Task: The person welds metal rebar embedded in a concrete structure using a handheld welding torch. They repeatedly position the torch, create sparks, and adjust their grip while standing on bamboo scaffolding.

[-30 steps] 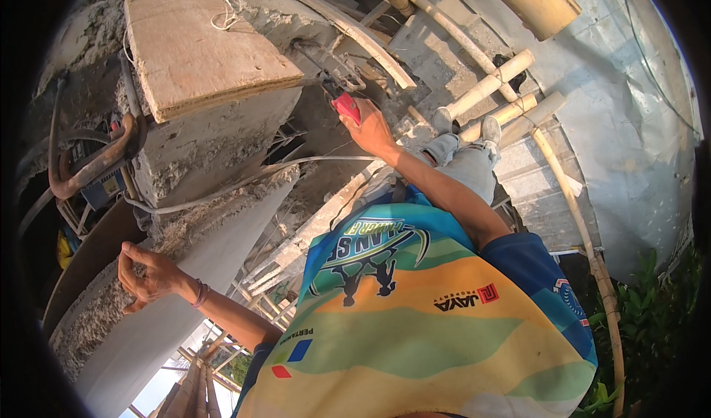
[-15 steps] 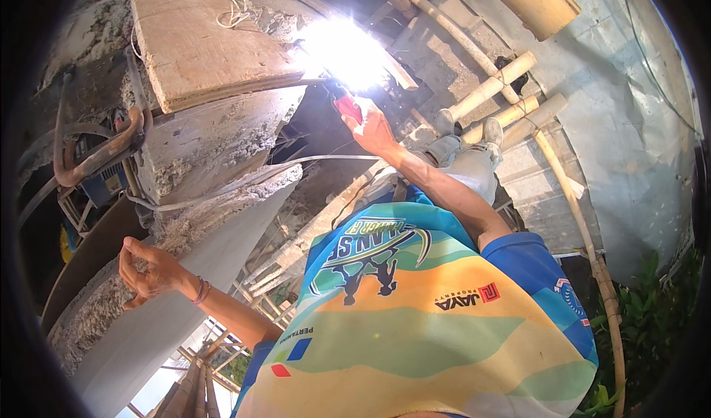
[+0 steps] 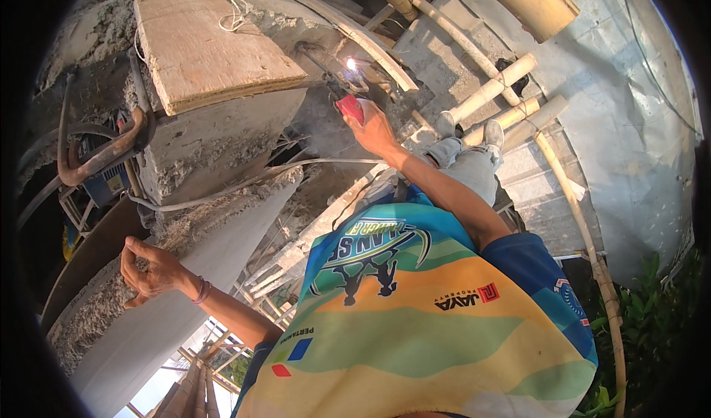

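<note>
My right hand (image 3: 376,131) is closed round the red handle of a welding electrode holder (image 3: 349,109). Past its tip, a small bright welding spot (image 3: 351,64) glows by bent metal bars (image 3: 318,64) at the concrete. At the left, my left hand (image 3: 154,271) has its fingers loosely bent and the thumb apart, with nothing in them. It lies at the rough edge of a concrete ledge (image 3: 89,322); whether it bears on it, I cannot tell.
A plywood board (image 3: 211,48) lies on a concrete block (image 3: 215,140). A bent thick bar (image 3: 104,159) juts out at left, above a blue machine (image 3: 107,185). A pale cable (image 3: 244,181) crosses the ledge. Bamboo poles (image 3: 492,88) and metal sheeting (image 3: 615,136) stand right.
The large white welding glare has shrunk to a small spot, so the bars and concrete around it show. Both hands stay nearly in place.
</note>
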The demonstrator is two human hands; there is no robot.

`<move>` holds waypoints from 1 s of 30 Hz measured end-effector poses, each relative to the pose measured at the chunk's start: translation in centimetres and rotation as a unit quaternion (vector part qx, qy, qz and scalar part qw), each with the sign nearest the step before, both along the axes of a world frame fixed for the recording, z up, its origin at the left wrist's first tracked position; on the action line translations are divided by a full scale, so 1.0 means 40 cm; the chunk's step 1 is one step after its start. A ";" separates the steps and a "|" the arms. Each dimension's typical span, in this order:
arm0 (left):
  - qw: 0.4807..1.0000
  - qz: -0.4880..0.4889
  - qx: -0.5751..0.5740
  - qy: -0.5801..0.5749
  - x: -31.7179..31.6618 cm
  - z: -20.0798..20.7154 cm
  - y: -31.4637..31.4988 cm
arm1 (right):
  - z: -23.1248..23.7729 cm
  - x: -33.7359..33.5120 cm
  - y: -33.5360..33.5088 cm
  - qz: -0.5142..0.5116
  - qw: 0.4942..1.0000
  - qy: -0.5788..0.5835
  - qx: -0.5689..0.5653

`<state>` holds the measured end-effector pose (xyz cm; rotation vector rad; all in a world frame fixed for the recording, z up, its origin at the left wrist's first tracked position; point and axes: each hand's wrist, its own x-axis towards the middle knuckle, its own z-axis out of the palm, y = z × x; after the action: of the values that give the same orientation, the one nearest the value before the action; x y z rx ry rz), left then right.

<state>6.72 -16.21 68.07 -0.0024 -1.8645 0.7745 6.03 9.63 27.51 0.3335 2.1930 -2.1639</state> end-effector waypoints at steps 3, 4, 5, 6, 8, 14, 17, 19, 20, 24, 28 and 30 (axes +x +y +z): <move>1.000 0.001 0.000 0.001 0.000 0.000 -0.002 | 0.001 -0.001 0.000 -0.007 1.000 0.004 0.004; 1.000 -0.003 -0.008 0.002 0.000 0.000 -0.002 | 0.002 -0.001 0.001 -0.008 1.000 0.009 0.004; 1.000 0.003 -0.001 0.001 0.000 0.000 -0.003 | 0.001 -0.001 0.001 -0.008 1.000 0.009 0.004; 1.000 0.005 -0.002 0.001 0.000 0.001 -0.003 | 0.001 -0.001 0.002 -0.007 1.000 0.003 0.003; 1.000 0.008 -0.002 0.000 0.000 0.000 -0.004 | 0.000 -0.001 0.004 -0.002 1.000 0.009 0.006; 1.000 0.007 -0.001 -0.001 0.000 0.001 -0.006 | -0.002 -0.003 0.000 -0.010 1.000 0.009 0.011; 1.000 0.009 0.001 -0.001 0.000 0.002 -0.006 | -0.004 -0.003 -0.001 -0.016 1.000 0.014 0.015; 1.000 0.009 -0.004 0.000 0.000 0.001 -0.005 | -0.005 -0.003 -0.001 -0.011 1.000 0.009 0.019; 1.000 0.012 0.004 -0.001 0.000 0.000 -0.005 | -0.006 -0.003 0.000 -0.006 1.000 0.002 0.022; 1.000 0.016 0.006 -0.001 0.001 -0.001 -0.002 | -0.007 -0.002 0.000 -0.008 1.000 -0.009 0.026; 1.000 0.019 0.005 0.001 0.000 0.000 -0.001 | -0.005 -0.002 0.001 -0.004 0.999 -0.012 0.029; 1.000 0.018 -0.005 0.001 0.000 0.001 -0.002 | -0.003 -0.002 0.002 -0.015 1.000 -0.002 0.027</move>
<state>6.71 -16.28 68.12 0.0251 -1.8624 0.8079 5.95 9.70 27.40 0.3736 2.2629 -2.1199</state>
